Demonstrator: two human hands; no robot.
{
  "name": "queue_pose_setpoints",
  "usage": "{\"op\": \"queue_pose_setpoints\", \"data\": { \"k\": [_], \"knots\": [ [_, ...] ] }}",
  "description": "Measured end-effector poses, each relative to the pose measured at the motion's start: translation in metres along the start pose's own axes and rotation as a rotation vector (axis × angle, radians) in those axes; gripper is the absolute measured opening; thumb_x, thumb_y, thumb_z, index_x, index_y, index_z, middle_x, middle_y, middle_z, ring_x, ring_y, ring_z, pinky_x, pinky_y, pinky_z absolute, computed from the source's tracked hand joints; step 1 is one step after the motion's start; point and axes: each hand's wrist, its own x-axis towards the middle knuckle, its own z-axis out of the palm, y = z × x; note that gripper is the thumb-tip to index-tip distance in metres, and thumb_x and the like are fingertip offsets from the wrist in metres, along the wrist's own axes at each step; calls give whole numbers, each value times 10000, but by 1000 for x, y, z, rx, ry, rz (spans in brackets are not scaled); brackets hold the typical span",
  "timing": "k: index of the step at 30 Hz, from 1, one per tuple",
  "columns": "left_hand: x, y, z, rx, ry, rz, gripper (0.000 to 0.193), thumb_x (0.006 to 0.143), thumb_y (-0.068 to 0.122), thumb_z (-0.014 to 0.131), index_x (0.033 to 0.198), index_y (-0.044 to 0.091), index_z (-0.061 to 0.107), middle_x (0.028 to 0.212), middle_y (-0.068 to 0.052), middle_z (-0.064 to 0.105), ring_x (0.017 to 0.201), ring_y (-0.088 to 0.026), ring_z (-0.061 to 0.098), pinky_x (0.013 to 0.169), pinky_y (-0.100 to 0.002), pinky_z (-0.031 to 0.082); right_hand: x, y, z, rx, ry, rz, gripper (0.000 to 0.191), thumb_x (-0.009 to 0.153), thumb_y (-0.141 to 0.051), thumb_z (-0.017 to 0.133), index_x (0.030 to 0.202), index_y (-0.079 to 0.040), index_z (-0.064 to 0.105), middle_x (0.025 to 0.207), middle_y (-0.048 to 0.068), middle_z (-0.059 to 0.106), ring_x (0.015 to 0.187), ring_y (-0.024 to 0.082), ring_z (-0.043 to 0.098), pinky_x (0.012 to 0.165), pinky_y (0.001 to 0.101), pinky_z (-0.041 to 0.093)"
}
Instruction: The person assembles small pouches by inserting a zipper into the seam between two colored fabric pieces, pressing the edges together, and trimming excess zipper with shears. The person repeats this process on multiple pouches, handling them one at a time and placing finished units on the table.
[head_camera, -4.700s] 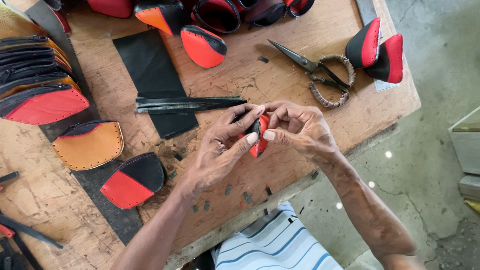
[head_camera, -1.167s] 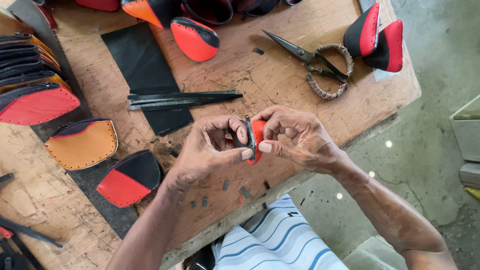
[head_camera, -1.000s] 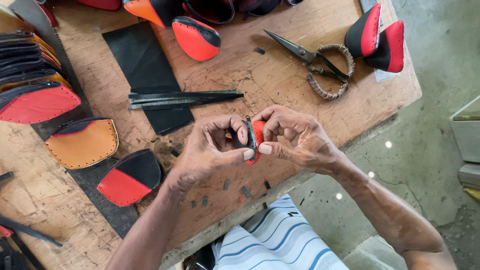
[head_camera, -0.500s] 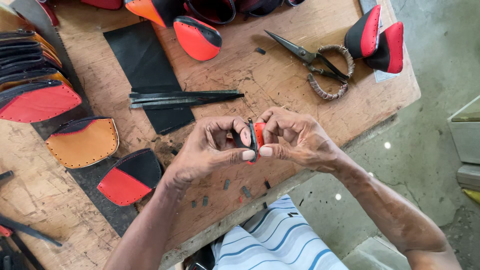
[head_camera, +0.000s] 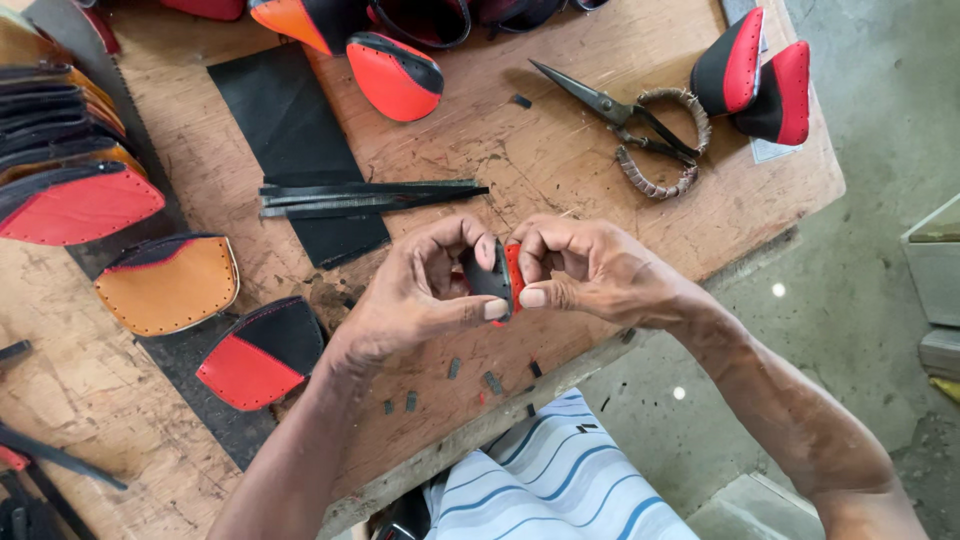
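Note:
A small red and black leather piece (head_camera: 500, 278) is pinched upright between both hands, just above the wooden workbench (head_camera: 560, 170). My left hand (head_camera: 420, 290) grips its black side with thumb and fingers. From the right, my right hand (head_camera: 590, 268) holds the red side. Thin black leather strips (head_camera: 370, 196) lie just beyond my hands, across a black leather sheet (head_camera: 290, 130).
Scissors with wrapped handles (head_camera: 630, 125) lie at the back right, beside two red and black shoe uppers (head_camera: 755, 80). More uppers sit at the back (head_camera: 395, 72) and left (head_camera: 260, 352), with a tan one (head_camera: 170, 285) and a stack (head_camera: 60, 150). Small black offcuts (head_camera: 470, 375) dot the near edge.
Both hands have kept pinching the small piece, turning it slightly so more of its black side shows. The view has shifted a little.

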Motion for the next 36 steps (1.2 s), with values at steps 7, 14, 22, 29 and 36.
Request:
{"op": "queue_pose_setpoints", "data": {
  "k": [7,14,22,29,36],
  "knots": [
    [3,1,5,64,-2,-37,475,742,-5,867,1118,67,586,1187,-13,601,1147,-99,620,1017,-290,571,-4,12,2,-230,62,-119,247,836,-82,781,871,-50,538,1040,37,566,1046,140,584,938,317,498],
    [6,1,-5,-106,-45,130,487,797,-36,846,1232,34,638,1221,-64,682,1127,-148,671,1025,-337,574,-6,-4,-3,238,2,-38,360,863,-163,814,1098,-48,567,1265,96,553,1167,176,593,1057,351,529],
    [6,-10,-5,-75,79,-1,511,798,20,823,1289,51,686,1190,-83,739,1035,-145,709,870,-294,616,-5,0,7,0,143,-202,351,900,-148,800,1100,-46,530,1397,148,560,1323,189,551,1166,383,476],
    [12,-22,-2,32,94,23,401,827,-7,816,1213,6,709,1131,-98,752,1020,-162,729,921,-307,653,3,30,2,-108,164,-247,276,847,-19,749,1049,-26,560,1327,157,612,1238,188,593,1113,355,477],
    [9,3,4,-41,68,100,893,792,-80,799,1567,95,392,1296,-58,663,1085,-130,677,961,-315,606,7,14,-11,48,137,-231,613,756,-385,866,1159,-41,557,1424,152,579,1303,230,569,1069,393,523]
  ]
}}
